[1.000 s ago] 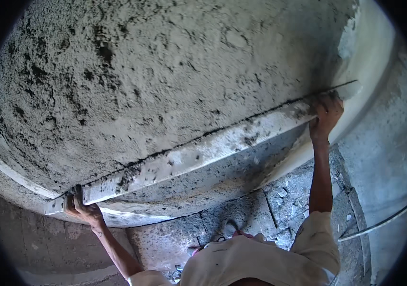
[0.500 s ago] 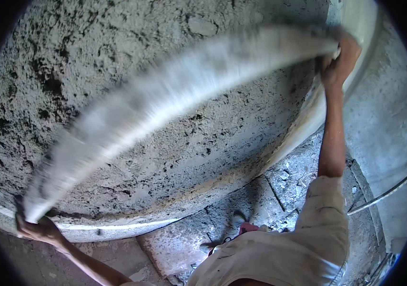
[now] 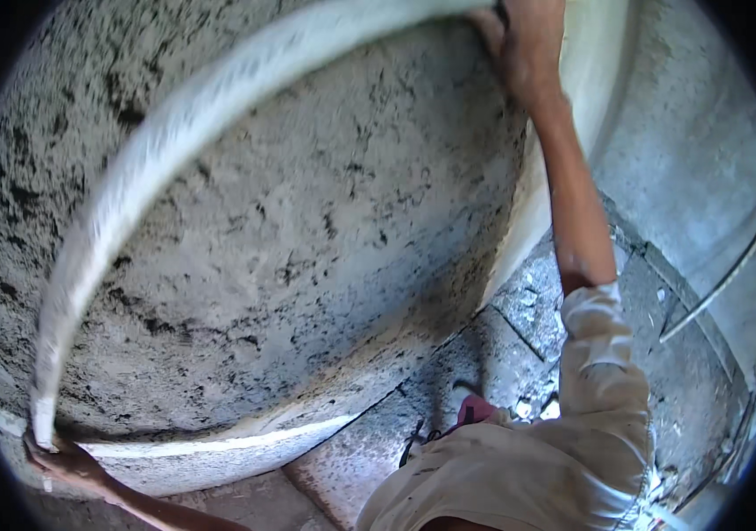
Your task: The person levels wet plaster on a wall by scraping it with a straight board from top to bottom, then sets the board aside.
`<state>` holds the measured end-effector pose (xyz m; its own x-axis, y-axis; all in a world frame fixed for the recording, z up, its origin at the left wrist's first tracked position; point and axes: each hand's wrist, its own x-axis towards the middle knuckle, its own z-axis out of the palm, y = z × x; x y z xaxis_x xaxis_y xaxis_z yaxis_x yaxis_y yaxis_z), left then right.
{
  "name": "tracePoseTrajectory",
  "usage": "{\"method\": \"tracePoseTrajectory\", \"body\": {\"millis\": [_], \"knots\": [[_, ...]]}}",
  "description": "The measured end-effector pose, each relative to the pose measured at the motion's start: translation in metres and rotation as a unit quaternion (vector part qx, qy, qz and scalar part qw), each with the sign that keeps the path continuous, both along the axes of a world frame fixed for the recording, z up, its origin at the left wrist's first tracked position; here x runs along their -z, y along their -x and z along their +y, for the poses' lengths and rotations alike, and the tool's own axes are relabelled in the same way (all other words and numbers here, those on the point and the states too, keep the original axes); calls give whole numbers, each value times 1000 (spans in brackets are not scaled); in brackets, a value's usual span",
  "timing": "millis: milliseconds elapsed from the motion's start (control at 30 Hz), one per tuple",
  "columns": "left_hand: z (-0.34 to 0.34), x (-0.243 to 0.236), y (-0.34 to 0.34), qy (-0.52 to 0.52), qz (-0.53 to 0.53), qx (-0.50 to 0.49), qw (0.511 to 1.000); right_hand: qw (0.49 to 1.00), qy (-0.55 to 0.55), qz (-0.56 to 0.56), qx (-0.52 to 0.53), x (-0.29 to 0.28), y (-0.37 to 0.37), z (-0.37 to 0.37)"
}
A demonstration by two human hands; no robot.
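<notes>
A long, pale straightedge bar (image 3: 152,155) stretches across a rough grey mortar surface (image 3: 307,239), bowed by the lens and partly blurred. At its lower left end, my left hand (image 3: 64,466) is closed on the bar, close to the surface's pale edge. My right hand (image 3: 533,49) is wrapped round the other end, high up by the pale strip on the right. The fingers of that hand are partly hidden and smeared. Whether the bar touches the mortar along its length, I cannot tell.
A pale edge strip (image 3: 219,445) borders the mortar below. Rubble and broken bits (image 3: 528,323) lie on the floor near my feet. To the right are a smooth grey wall (image 3: 688,133) and a thin hose or rod (image 3: 723,281).
The bar has moved up and away, and its visible face looks narrower. My right hand has gone up and left; my left hand is slightly lower. The view has shifted too.
</notes>
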<state>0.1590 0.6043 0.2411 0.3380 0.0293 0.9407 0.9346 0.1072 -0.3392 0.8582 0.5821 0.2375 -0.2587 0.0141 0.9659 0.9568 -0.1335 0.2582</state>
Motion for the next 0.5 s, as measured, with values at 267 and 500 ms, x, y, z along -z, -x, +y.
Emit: {"method": "tracePoseTrajectory", "body": {"millis": [267,500], "knots": [[4,98,-38,-49,-6,101,994,1000,-4,2,26,108,11,-18],[8,129,32,-49,22,82,995,997,64,5,35,125,71,-17]]}}
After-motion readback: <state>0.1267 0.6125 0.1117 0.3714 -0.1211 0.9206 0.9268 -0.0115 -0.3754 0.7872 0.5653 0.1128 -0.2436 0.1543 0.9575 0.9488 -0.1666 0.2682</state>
